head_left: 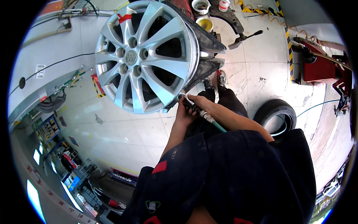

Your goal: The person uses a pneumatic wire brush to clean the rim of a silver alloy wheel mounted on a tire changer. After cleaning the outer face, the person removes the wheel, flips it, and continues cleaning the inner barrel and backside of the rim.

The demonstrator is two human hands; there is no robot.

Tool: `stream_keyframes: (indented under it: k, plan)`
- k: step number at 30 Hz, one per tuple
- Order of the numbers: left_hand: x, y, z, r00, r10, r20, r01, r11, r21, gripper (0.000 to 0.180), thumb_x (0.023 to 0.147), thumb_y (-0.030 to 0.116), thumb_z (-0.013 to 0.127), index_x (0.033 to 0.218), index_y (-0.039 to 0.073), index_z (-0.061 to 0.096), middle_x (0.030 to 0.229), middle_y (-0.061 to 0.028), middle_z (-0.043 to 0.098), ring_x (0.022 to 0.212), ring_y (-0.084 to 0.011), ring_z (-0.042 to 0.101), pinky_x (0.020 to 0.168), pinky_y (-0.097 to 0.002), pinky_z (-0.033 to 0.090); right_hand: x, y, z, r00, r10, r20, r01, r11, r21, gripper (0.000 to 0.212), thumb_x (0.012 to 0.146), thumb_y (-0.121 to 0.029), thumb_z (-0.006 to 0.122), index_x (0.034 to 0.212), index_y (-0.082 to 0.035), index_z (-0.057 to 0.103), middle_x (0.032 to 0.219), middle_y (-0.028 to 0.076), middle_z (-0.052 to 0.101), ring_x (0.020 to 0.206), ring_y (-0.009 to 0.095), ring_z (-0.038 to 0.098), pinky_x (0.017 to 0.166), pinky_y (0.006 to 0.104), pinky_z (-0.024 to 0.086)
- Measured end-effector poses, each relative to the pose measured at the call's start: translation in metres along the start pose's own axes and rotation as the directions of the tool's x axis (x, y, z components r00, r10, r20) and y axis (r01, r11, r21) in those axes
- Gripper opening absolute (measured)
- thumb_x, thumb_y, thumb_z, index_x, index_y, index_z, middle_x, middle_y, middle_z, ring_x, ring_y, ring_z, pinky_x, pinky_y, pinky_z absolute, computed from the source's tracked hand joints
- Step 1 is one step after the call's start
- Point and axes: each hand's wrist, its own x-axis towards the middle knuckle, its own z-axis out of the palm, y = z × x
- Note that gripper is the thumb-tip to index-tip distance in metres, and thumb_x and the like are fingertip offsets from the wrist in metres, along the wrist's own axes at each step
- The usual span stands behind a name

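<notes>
The alloy wheel (143,56) is silver metal with a smooth satin sheen, its spokes catching the light. The tyre (203,44) around it is matt black rubber. Below the wheel, the hose (209,120) looks like green rubber with a dull metal fitting (slightly scuffed). The floor (257,71) is glossy pale tile.

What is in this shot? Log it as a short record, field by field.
Setting: tyre workshop, tiled floor
Main thing: silver alloy wheel with its tyre, upright
Left hand: closed on the air hose fitting at the wheel's lower rim
Right hand: gripping the same fitting
Hose: green, runs back along the right forearm
Nearby: loose black tyre flat on floor, red machine
</notes>
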Motion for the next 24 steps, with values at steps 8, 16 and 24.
stream_keyframes:
  k: [8, 16, 24]
  plan:
    - [0.017, -0.018, 0.051, 0.992, -0.031, 0.123, 0.022, 0.997, 0.077, 0.036, 0.075, 0.049, 0.059, 0.085, 0.016, 0.053, 0.08, 0.0006, 0.053, 0.068, -0.0161, 0.05, 0.061, -0.0277, 0.039, -0.032, -0.025, -0.03, 0.994, -0.088, -0.061, 0.093, 0.991, 0.094, 0.034, 0.091, -0.039, 0.04, 0.087, -0.008, 0.051, 0.07, 0.005, 0.053, 0.051, 0.011, 0.048, 0.034, 0.0191, 0.034]
    - [-0.003, -0.01, 0.033, 1.0, -0.01, -0.012, 0.01, 1.0, -0.01, 0.041, 0.073, 0.048, 0.063, 0.095, 0.016, 0.048, 0.082, -0.0036, 0.048, 0.073, -0.0229, 0.052, 0.069, -0.0316, 0.043, -0.019, -0.012, -0.014, 1.0, -0.015, 0.0, 0.015, 0.994, 0.107, 0.034, 0.092, -0.038, 0.039, 0.087, -0.007, 0.052, 0.068, 0.006, 0.053, 0.05, 0.013, 0.048, 0.034, 0.0192, 0.034]
    - [0.008, -0.017, 0.041, 0.98, 0.026, 0.197, -0.003, 0.993, -0.118, 0.034, 0.076, 0.047, 0.057, 0.092, 0.017, 0.053, 0.076, -0.0004, 0.056, 0.071, -0.0149, 0.055, 0.068, -0.0273, 0.048, -0.013, -0.025, -0.007, 0.996, 0.05, 0.076, -0.079, 0.886, 0.457, 0.039, 0.092, -0.041, 0.034, 0.082, -0.008, 0.052, 0.066, 0.004, 0.05, 0.051, 0.012, 0.046, 0.036, 0.0199, 0.036]
